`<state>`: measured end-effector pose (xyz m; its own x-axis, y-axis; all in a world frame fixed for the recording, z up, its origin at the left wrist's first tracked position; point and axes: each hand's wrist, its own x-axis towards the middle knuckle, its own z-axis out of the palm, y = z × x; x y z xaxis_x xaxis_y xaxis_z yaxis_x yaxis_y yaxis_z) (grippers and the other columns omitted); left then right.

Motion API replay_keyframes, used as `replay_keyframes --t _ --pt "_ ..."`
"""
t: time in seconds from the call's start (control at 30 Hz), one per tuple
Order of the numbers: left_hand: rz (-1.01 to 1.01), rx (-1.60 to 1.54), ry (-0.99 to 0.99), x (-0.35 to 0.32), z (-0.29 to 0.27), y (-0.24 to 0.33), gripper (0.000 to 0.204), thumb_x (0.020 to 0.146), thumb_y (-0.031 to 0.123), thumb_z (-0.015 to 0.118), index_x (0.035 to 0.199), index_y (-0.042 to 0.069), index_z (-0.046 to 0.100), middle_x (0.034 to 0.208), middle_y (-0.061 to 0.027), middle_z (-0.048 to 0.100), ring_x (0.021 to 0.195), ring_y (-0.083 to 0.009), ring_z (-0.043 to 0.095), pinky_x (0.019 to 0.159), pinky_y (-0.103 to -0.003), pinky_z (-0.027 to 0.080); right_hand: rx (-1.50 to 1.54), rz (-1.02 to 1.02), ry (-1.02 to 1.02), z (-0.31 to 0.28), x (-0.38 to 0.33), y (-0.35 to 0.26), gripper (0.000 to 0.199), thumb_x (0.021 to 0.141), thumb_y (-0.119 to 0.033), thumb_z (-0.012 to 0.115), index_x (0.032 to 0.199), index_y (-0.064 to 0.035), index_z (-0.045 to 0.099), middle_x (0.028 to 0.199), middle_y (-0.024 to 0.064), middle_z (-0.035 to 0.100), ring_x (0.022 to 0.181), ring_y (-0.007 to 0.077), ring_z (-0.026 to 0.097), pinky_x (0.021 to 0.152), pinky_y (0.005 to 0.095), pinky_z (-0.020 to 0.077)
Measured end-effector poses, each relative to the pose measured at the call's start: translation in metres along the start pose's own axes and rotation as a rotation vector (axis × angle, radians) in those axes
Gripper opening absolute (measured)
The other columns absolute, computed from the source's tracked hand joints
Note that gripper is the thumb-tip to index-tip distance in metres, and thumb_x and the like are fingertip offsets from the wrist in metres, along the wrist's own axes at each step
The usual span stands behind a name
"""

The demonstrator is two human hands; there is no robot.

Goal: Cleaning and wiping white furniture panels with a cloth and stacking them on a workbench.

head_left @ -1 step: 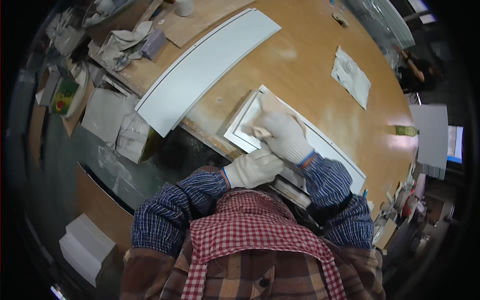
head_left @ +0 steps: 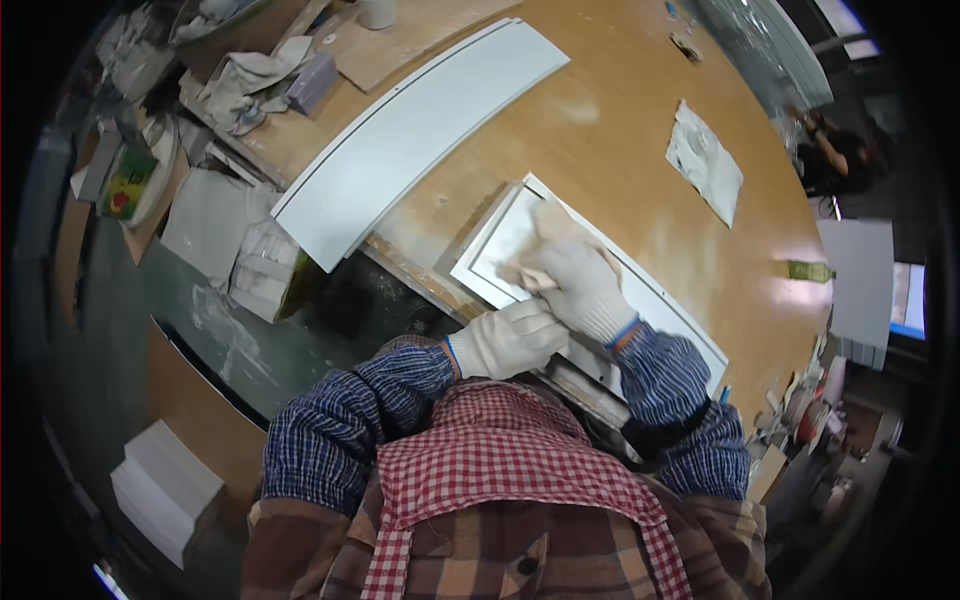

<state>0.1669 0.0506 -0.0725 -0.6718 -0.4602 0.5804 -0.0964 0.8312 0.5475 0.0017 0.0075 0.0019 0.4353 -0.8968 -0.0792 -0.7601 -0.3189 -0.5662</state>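
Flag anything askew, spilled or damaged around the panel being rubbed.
Nothing looks damaged. The long white panel overhangs the near edge of the wooden workbench, and crumpled rags clutter its far left corner. Both gloved hands, right hand and left hand, rest on the framed white panel.

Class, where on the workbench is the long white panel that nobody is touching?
In the head view, the long white panel lies diagonally on the wooden workbench, up and left of the gloved hands, overhanging the bench's left edge beside crumpled rags.
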Motion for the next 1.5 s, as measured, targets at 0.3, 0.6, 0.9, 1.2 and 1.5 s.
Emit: replay_keyframes --t 0.3,0.6,0.9,1.2,1.5 --pt "0.195 0.178 0.059 -0.001 0.014 -0.005 0.035 0.074 0.024 0.067 0.105 0.007 0.072 0.105 -0.0027 0.065 0.108 -0.0208 0.062 0.097 -0.036 0.051 -0.105 0.141 -0.071 -0.003 0.044 -0.021 0.033 0.081 -0.021 0.073 0.112 -0.0130 0.070 0.108 0.0141 0.070 0.099 0.0371 0.067 0.084 0.0466 0.0543" --pt "0.172 0.192 0.028 -0.006 0.014 -0.007 0.041 0.076 0.023 0.066 0.111 0.003 0.069 0.113 -0.0070 0.068 0.112 -0.0210 0.064 0.101 -0.035 0.049 0.243 0.473 0.068 -0.011 0.023 -0.026 0.024 0.081 -0.010 0.075 0.104 -0.0161 0.074 0.100 0.0122 0.070 0.096 0.0324 0.067 0.083 0.0415 0.0537" --pt "0.064 -0.112 -0.090 -0.037 0.046 -0.018 0.040 0.081 0.025 0.069 0.116 0.008 0.071 0.117 -0.0052 0.068 0.116 -0.0233 0.064 0.102 -0.038 0.051 0.008 0.135 -0.081 0.005 0.016 -0.038 0.027 0.079 -0.004 0.074 0.104 -0.0134 0.072 0.095 0.0099 0.070 0.094 0.0301 0.068 0.084 0.0392 0.0540" --pt "0.084 -0.062 -0.032 -0.026 0.023 -0.012 0.035 0.083 0.025 0.066 0.111 0.004 0.069 0.110 -0.0073 0.068 0.109 -0.0238 0.064 0.097 -0.039 0.053 -0.067 -0.029 -0.015 -0.005 -0.026 -0.003 0.034 0.079 -0.014 0.079 0.110 -0.0236 0.072 0.101 0.0024 0.069 0.094 0.0257 0.069 0.081 0.0366 0.0553" --pt "0.072 -0.050 -0.040 -0.020 0.031 -0.012 0.040 0.078 0.021 0.070 0.115 0.004 0.070 0.115 -0.0100 0.069 0.112 -0.0247 0.064 0.100 -0.038 0.053 -0.072 0.066 0.022 0.009 0.022 -0.034 0.025 0.078 -0.009 0.077 0.102 -0.0132 0.070 0.103 0.0065 0.071 0.099 0.0292 0.068 0.084 0.0386 0.0541"
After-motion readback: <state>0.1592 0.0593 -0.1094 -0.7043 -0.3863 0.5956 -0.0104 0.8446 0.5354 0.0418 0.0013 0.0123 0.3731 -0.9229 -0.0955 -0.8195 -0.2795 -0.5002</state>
